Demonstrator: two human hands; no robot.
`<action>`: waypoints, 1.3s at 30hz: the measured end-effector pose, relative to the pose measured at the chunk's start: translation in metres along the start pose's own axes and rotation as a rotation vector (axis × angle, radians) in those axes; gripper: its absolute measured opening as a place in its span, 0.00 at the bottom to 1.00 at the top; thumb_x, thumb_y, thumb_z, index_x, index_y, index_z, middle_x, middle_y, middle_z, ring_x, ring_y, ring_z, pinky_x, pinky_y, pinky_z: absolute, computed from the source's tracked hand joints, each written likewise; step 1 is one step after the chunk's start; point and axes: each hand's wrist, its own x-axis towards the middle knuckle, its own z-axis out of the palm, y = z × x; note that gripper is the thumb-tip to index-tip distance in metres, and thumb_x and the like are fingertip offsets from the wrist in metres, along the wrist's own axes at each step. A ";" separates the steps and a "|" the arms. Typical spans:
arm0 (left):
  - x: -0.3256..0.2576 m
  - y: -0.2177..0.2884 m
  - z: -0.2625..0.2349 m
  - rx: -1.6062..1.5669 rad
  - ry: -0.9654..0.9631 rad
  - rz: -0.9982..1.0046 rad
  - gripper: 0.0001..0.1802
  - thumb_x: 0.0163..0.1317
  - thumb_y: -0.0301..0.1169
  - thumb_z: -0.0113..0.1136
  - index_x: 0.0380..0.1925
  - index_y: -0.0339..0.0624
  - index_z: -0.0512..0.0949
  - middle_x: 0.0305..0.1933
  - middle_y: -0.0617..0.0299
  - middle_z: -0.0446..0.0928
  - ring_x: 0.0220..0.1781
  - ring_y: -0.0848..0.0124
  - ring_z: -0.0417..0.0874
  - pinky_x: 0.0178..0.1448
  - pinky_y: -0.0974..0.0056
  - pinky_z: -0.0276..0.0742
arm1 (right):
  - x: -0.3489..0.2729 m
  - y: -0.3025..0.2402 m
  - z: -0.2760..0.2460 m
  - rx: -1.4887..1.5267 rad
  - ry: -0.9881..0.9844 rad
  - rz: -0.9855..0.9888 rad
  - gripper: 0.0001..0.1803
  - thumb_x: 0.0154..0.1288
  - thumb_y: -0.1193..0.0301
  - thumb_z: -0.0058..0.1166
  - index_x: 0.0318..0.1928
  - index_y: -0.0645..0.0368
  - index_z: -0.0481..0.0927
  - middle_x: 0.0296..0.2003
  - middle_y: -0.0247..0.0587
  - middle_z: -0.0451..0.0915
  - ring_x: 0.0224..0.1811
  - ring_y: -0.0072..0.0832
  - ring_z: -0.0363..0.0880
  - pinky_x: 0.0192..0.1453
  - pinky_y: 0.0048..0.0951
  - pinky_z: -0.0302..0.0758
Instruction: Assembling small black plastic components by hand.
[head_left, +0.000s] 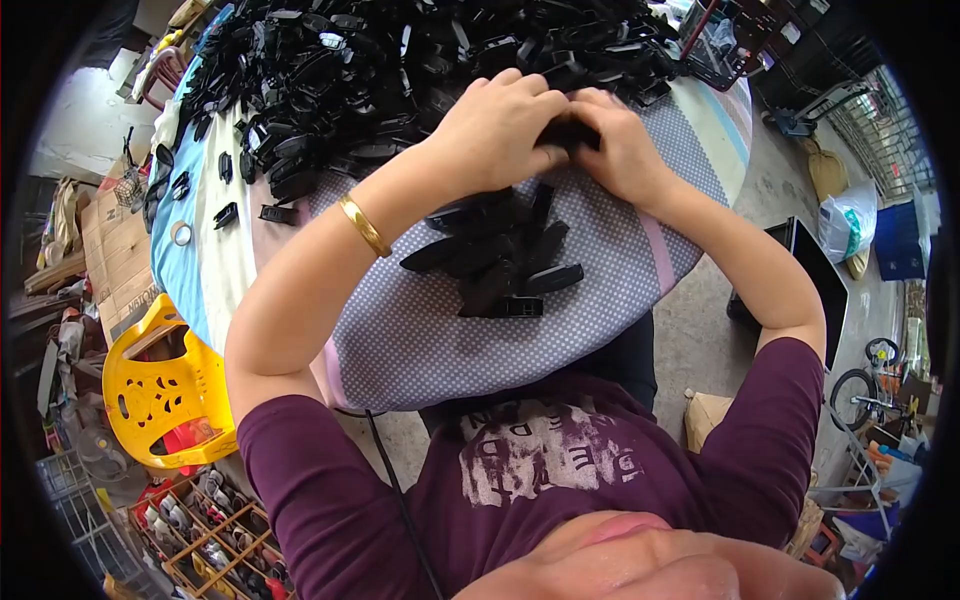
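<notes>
- Both your hands meet at the far middle of the round table (pixel 420 350): your left hand (pixel 495 125) and right hand (pixel 620 140) curl their fingers shut around one small black plastic part (pixel 568 133).
- Nearer you, a small pile of black parts (pixel 500 255) lies on the dotted cloth.
- Farther off, a large heap of black parts (pixel 400 60) spreads across the table.
- Left of the table stands a yellow plastic chair (pixel 160 390).

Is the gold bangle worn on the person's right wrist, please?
No, the gold bangle sits on the left forearm, just behind the left hand, while the right hand has a bare wrist.
</notes>
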 end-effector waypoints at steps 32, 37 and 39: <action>-0.026 0.025 -0.006 -1.896 0.484 -0.796 0.35 0.66 0.55 0.36 0.51 0.28 0.64 0.43 0.47 0.69 0.44 0.54 0.75 0.49 0.51 0.77 | 0.057 -0.021 -0.016 0.532 0.100 0.317 0.09 0.62 0.71 0.51 0.38 0.65 0.78 0.21 0.32 0.75 0.22 0.16 0.71 0.24 0.18 0.69; -0.044 0.005 -0.015 -2.454 0.521 -0.311 0.33 0.66 0.58 0.27 0.47 0.40 0.68 0.49 0.58 0.71 0.52 0.60 0.73 0.59 0.52 0.69 | 0.091 -0.071 0.021 0.037 0.299 -0.412 0.09 0.50 0.74 0.57 0.33 0.63 0.78 0.26 0.37 0.78 0.24 0.29 0.77 0.29 0.24 0.74; -0.047 0.010 -0.023 -2.284 0.683 -0.510 0.26 0.68 0.50 0.27 0.40 0.44 0.72 0.45 0.63 0.73 0.52 0.65 0.73 0.60 0.59 0.68 | 0.094 -0.074 0.031 -0.005 0.305 -0.417 0.09 0.46 0.73 0.57 0.31 0.60 0.78 0.30 0.38 0.79 0.29 0.34 0.78 0.32 0.27 0.77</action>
